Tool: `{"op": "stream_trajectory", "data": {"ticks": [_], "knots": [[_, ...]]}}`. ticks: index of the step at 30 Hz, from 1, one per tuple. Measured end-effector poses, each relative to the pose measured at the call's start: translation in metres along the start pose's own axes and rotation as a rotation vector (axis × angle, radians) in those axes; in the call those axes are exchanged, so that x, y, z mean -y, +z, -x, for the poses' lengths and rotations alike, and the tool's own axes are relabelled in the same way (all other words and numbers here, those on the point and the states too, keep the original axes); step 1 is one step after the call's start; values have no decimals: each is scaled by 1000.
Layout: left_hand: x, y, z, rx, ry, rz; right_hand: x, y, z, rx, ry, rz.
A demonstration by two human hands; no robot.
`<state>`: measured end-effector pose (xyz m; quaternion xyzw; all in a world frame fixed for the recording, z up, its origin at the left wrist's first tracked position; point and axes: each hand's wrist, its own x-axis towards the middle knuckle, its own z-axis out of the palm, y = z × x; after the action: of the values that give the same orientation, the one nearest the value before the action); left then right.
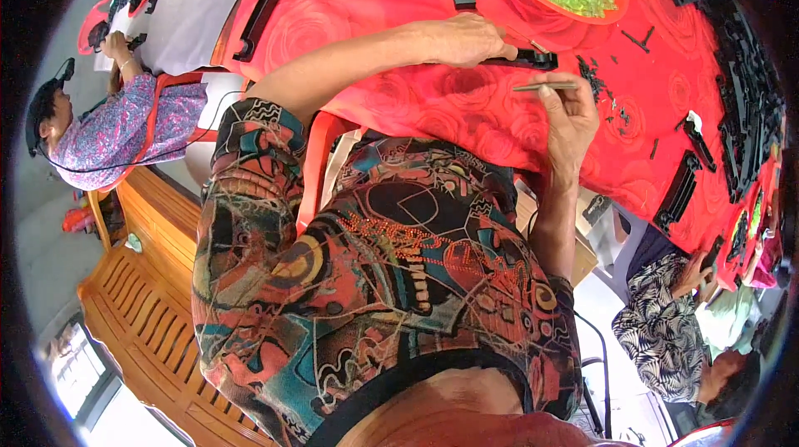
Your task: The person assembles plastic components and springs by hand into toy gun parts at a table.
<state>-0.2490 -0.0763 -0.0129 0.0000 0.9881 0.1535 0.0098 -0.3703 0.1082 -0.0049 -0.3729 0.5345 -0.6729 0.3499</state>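
Observation:
My left hand reaches across the red tablecloth, its fingers closed on one end of a long black plastic piece. The piece lies flat on the cloth, partly hidden under that hand. Just nearer and to the right, my right hand pinches a thin, flat metal tool between thumb and fingers. The tool points left and is apart from the black piece. Its exact kind cannot be made out. Small black scraps are scattered to the right of the tool.
An orange bowl of clear yellow-green pieces stands at the far side. More long black pieces lie around, and a big black heap covers the right side. Other people sit at the left and lower right. A wooden bench stands at left.

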Motion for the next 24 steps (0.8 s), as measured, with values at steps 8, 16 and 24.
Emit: {"op": "stream_trajectory", "data": {"ticks": [8,16,24], "knots": [[-3,-8,-1,26,-7,127,-12,2,-15,-100,-83,-22],[0,7,8,-215,-42,91,-20,10,-31,-146,-167,173],[-4,14,10,-178,-227,165,-30,14,-36,-138,-157,335]]}}
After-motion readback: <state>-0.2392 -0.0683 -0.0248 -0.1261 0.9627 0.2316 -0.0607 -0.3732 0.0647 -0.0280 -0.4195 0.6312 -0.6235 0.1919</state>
